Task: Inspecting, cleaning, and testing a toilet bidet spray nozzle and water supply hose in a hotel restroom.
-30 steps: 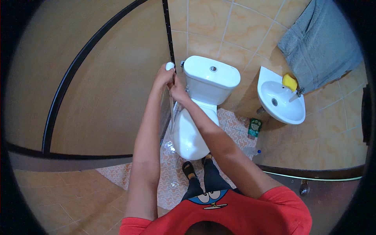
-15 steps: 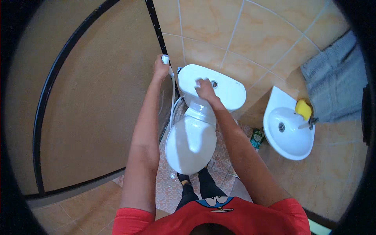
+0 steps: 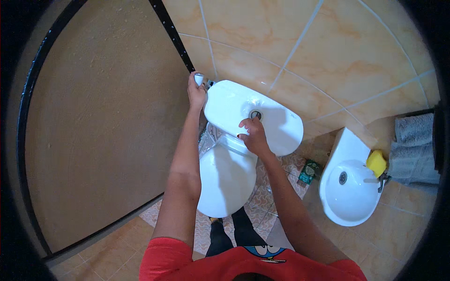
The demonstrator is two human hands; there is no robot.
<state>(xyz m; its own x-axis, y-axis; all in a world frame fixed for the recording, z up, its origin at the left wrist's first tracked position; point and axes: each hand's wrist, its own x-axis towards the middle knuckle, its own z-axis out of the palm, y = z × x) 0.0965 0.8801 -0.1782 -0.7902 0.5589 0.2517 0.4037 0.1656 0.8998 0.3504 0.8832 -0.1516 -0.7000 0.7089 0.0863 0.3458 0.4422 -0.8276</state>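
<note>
My left hand (image 3: 196,95) is wrapped round a white handheld bidet sprayer (image 3: 199,78), held upright beside the left end of the toilet tank (image 3: 227,99). Only the sprayer's head shows above my fingers. Over the tank's front edge, my right hand (image 3: 255,136) has its fingers apart and holds nothing. One fingertip reaches the round chrome flush button (image 3: 255,114) in the tank lid; whether it is pressed down cannot be seen. Below, the white toilet lid (image 3: 227,180) is down.
On the left rises a brown panel (image 3: 103,126) with a black frame. To the right hangs a white washbasin (image 3: 330,206) with a yellow sponge (image 3: 376,163) by its tap. A grey towel (image 3: 412,154) hangs beyond. A green packet (image 3: 308,172) lies on the patterned floor.
My right hand has moved to the flush button from the tank top left of it. My left hand still grips the sprayer, and the whole view has shifted a little.
</note>
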